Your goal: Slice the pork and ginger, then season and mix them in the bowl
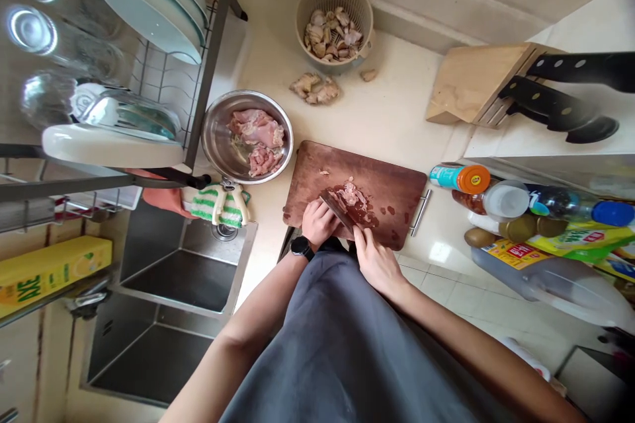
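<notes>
My right hand (380,263): fingers closed round the near end of the knife (338,211), blade slanting over the cutting board (312,168). My left hand (318,223): fingers close together at the blade's other end; gripping or merely resting, cannot tell. Chopped meat (352,193) on the board, just beyond the blade. Steel bowl (217,135), larger meat pieces (258,129) inside, nearby on the surface (397,96).

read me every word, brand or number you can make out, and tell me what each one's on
"AXE": on the yellow pack at the left.
Too small or blurred to read: the labels on the orange-capped container, blue-capped bottle, yellow-green packet and large plastic jug.
</notes>
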The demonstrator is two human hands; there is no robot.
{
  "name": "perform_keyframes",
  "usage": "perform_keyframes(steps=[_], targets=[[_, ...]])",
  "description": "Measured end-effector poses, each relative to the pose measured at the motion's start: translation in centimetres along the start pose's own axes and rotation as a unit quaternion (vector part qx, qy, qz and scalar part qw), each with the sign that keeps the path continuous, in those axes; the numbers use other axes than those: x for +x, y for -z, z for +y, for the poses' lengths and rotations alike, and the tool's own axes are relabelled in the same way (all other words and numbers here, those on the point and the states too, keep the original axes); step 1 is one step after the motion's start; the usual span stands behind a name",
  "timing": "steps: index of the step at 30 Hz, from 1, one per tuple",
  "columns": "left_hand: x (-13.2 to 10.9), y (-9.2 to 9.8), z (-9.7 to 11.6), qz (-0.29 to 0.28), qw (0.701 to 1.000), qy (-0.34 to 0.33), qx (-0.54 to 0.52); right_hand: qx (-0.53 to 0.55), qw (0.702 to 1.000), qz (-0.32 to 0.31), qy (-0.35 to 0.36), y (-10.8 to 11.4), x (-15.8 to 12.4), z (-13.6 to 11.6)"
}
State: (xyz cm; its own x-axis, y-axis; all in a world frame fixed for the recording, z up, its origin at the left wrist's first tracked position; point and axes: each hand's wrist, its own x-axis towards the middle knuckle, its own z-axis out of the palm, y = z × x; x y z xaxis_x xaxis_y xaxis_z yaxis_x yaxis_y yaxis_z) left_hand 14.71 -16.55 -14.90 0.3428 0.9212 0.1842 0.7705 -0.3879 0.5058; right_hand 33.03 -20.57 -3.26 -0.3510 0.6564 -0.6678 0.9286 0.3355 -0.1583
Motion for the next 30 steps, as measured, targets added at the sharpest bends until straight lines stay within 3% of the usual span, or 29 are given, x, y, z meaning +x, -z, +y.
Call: perform_keyframes(steps=[3,10,12,16,18,25,30], targets=[[-0.1,-0.2,-0.1,0.003,1.0,-0.006,-0.003,-0.012,1.0,-0.018,-0.009,0.3,0.6,-0.2],[-0.1,0.0,-0.3,-0.009,0.999,-0.002,-0.05,0.047,0.999,0.014,-0.003,4.7,7.2,-1.9],[0.1,0.0,-0.2,-0.005,0.999,0.0,-0.05,0.056,0.998,0.003,0.004,4.1,6.4,-1.2],[0.5,0.0,0.1,-0.011,0.998,0.016,-0.057,0.045,0.995,-0.083,-0.018,0.9,2.1,0.8],[0.4,0.0,0.1,-0.009,0.998,0.013,-0.059,0.043,0.995,-0.091,-0.023,0.6,1.8,1.1],[0.1,-0.3,-0.2,0.008,0.998,0.007,-0.067,0.123,0.992,0.016,0.004,5.2,8.9,0.1],[0.2,-0.3,0.1,0.025,0.998,0.019,-0.051,0.105,0.993,0.046,-0.034,3.4,5.8,1.2]])
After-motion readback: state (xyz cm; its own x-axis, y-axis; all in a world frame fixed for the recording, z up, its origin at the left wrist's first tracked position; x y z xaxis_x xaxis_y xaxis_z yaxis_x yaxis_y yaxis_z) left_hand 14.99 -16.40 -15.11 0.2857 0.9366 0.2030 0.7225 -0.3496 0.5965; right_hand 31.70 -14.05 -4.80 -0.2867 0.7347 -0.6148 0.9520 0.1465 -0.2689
